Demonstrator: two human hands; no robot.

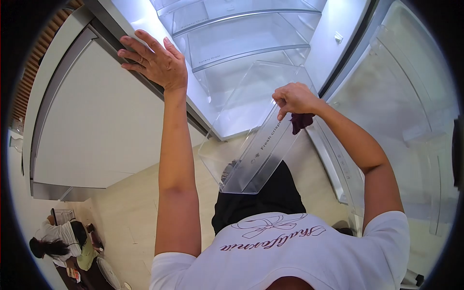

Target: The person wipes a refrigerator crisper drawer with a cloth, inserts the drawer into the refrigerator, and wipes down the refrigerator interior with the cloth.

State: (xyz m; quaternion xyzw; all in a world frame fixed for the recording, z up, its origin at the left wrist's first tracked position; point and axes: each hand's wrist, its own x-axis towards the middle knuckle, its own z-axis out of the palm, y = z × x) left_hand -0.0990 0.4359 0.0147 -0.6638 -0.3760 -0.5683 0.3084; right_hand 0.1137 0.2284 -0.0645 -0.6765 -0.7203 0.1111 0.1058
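Note:
A clear plastic crisper drawer (258, 157), printed with "Fresh crisper" lettering, hangs tilted in front of the open fridge. My right hand (296, 99) is closed on the drawer's upper rim. A dark maroon cloth (302, 123) dangles just below that hand and seems held in it too, though the hold is partly hidden. Up to the left, my left hand (158, 64) is open with fingers spread, against or just over the front edge of the fridge's side wall (195, 99).
Inside the fridge are glass shelves (246, 55). The fridge door (396, 106) stands open on the right, another white door panel (96, 106) on the left. A person (63, 239) is low at the far left, near a round white object (108, 273). Beige floor (128, 208) lies below.

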